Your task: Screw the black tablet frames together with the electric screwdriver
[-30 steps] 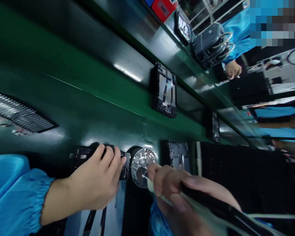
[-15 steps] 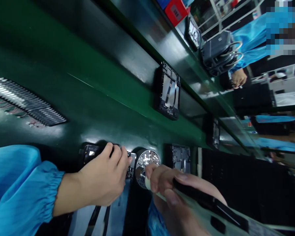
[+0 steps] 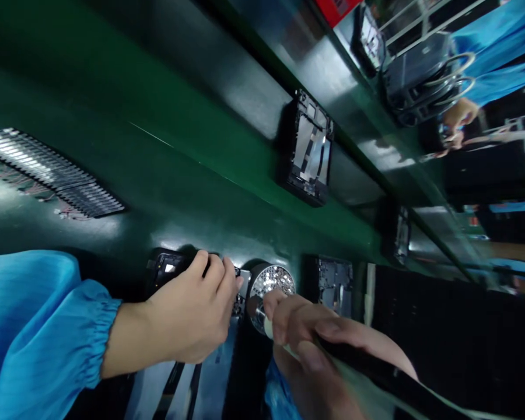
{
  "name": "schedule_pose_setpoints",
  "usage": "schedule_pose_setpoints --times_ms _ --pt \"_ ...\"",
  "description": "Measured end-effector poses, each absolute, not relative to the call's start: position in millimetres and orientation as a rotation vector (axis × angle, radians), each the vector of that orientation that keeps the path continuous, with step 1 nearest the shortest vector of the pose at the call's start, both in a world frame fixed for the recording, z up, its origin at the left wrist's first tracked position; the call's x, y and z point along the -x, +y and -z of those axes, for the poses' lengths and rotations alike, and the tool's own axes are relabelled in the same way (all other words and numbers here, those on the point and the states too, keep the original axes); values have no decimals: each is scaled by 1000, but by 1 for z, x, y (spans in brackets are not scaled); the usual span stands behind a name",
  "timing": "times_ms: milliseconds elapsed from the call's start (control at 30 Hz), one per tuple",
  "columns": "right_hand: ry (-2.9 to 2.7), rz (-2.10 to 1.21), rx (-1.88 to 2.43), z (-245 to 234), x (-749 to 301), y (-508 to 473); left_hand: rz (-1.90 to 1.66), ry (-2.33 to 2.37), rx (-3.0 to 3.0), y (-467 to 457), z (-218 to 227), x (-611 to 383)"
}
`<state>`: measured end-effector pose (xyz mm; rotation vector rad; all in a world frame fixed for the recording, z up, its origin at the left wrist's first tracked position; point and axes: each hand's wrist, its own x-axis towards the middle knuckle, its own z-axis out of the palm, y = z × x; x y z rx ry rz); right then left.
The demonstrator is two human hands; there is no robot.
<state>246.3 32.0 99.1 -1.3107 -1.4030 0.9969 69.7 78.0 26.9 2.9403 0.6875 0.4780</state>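
My right hand (image 3: 306, 332) is wrapped round a pale-green electric screwdriver (image 3: 367, 373) with a black lever. Its metal nose end is at a round metal tray (image 3: 263, 279) of small shiny screws; the bit's tip is hidden. My left hand (image 3: 192, 312), fingers curled, grips the upper part of an opened electronic device (image 3: 219, 361), apparently a tablet or large phone. Black flat cables cross the device's silvery lower part. My palm and fingers hide much of its board.
Several thin strips with wires (image 3: 65, 172) lie in a row at left. Another opened device (image 3: 308, 154) rests near the ledge, and a dark casing (image 3: 332, 286) lies right of the screw tray. Across the line, a co-worker's hand (image 3: 459, 119) is beside a grey machine (image 3: 420, 76).
The whole view has shifted a little, so things sit slightly farther right. Both hands keep nearly the same pose, the screwdriver still at the screw tray. The co-worker's hand has moved.
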Motion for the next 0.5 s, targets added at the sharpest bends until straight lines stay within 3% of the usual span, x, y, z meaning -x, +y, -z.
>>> schedule_pose_setpoints --times_ms 233,500 --pt "-1314 -919 1383 -99 -237 31 -357 697 -2938 79 -35 -67" --pt "-1318 -899 1368 -94 -238 30 -487 687 -2940 80 -28 -68"
